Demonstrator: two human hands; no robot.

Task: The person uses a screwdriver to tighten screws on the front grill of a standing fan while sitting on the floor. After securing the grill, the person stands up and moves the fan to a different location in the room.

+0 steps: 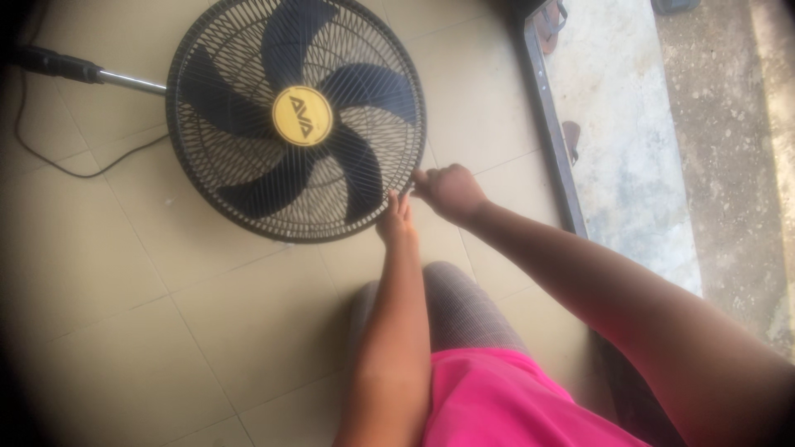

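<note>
A: Where is the round black wire-grille fan [296, 117] with dark blue blades found?

B: It is laid flat on the cream tiled floor [99, 298], its metal pole [124, 79] stretched leftward.

A: How are the hands placed?

B: The right hand [451, 190] is curled at the grille's lower right rim; whether its grip is clamped cannot be told. The left hand [396, 217] is held beside it, fingers together, fingertips touching the rim.

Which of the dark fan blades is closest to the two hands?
The lower-right blade, which sweeps from the yellow hub toward the grille's edge. The left hand and right hand touch the fan grille just beside its tip; the other blades point away.
</note>
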